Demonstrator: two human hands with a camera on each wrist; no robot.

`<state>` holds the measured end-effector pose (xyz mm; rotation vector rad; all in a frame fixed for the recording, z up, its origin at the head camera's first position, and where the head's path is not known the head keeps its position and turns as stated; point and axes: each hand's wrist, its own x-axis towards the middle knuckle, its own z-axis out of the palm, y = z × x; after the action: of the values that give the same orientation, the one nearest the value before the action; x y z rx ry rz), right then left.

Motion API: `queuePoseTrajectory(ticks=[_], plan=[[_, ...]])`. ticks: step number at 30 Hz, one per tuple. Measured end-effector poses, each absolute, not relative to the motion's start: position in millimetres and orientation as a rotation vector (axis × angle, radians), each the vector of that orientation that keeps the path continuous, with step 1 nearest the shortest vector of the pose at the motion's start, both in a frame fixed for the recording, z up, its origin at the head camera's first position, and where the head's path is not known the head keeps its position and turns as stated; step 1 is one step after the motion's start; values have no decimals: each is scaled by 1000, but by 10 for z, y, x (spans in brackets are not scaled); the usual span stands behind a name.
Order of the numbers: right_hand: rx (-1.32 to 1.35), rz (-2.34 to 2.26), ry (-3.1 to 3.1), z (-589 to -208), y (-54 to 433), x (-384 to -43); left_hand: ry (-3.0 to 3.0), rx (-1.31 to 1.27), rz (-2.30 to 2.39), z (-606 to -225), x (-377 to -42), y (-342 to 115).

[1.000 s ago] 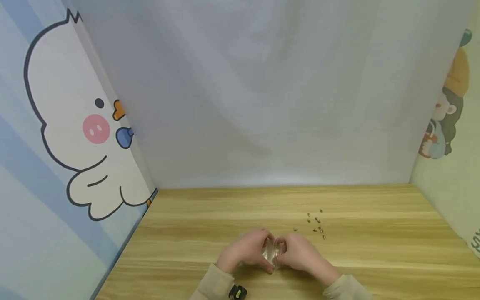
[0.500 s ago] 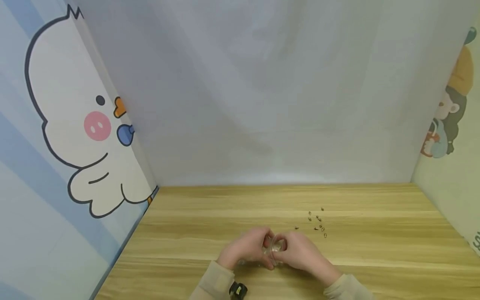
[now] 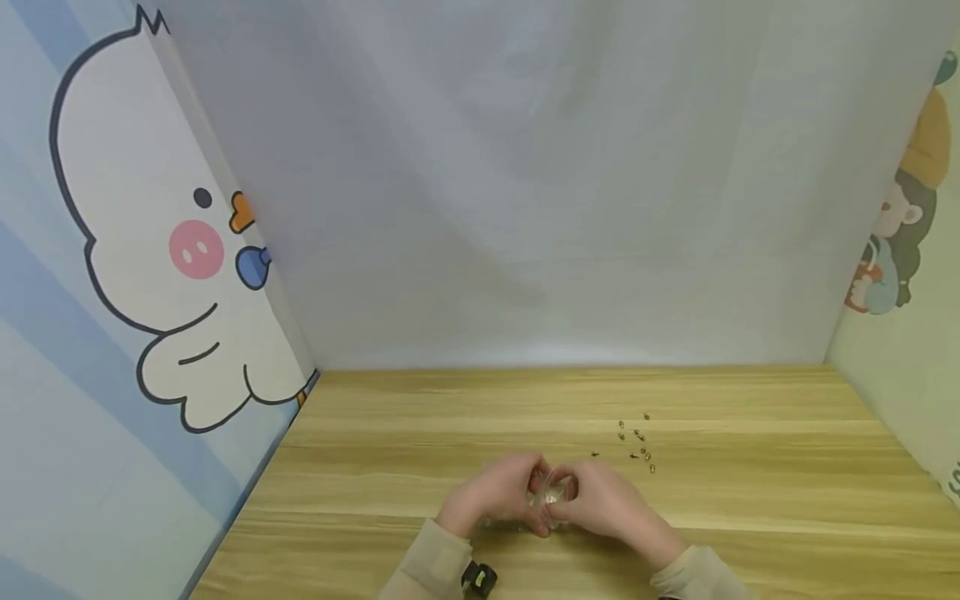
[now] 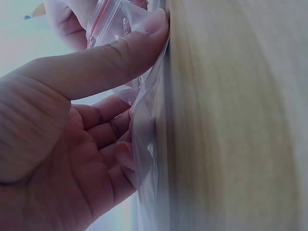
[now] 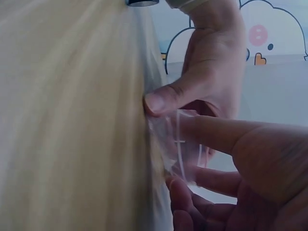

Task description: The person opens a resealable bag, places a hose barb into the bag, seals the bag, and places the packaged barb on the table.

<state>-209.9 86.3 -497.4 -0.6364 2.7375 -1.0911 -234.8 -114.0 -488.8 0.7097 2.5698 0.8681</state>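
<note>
A clear zip bag with a red strip along its mouth, best seen in the left wrist view, is between both hands, low over the table. My left hand grips its left side, thumb laid on the plastic and fingers behind it. At the bag's mouth is my right hand, its thumb and fingers curled at the rim. In the right wrist view two of its fingers show through the plastic. Whether they lie inside or behind the film is hard to tell.
Several small dark metallic pieces lie scattered on the wood-grain table, beyond and right of the hands. A black device is on my left wrist. A grey curtain stands behind, with cartoon-printed panels at the sides.
The bag's mouth has spread wider and rounder, turning more toward the head camera as my right fingers shift at its rim. Both hands stay close together; the head view has tilted slightly.
</note>
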Motion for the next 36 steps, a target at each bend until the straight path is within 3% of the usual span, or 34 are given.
queuePoseTrajectory(ticks=[9,22,36], plan=[[-677,-1121,2604,-4830,1065,-2167,2580,719,865,-4861,-2378,-1118],[-795,-1103,2547,-4929,1036,-2122,2579,686,842,-4918,-2337,-1128],[-684,-1186,2496,-4814,1256,-2225,2575,671,887,-4911,-2333,-1140]])
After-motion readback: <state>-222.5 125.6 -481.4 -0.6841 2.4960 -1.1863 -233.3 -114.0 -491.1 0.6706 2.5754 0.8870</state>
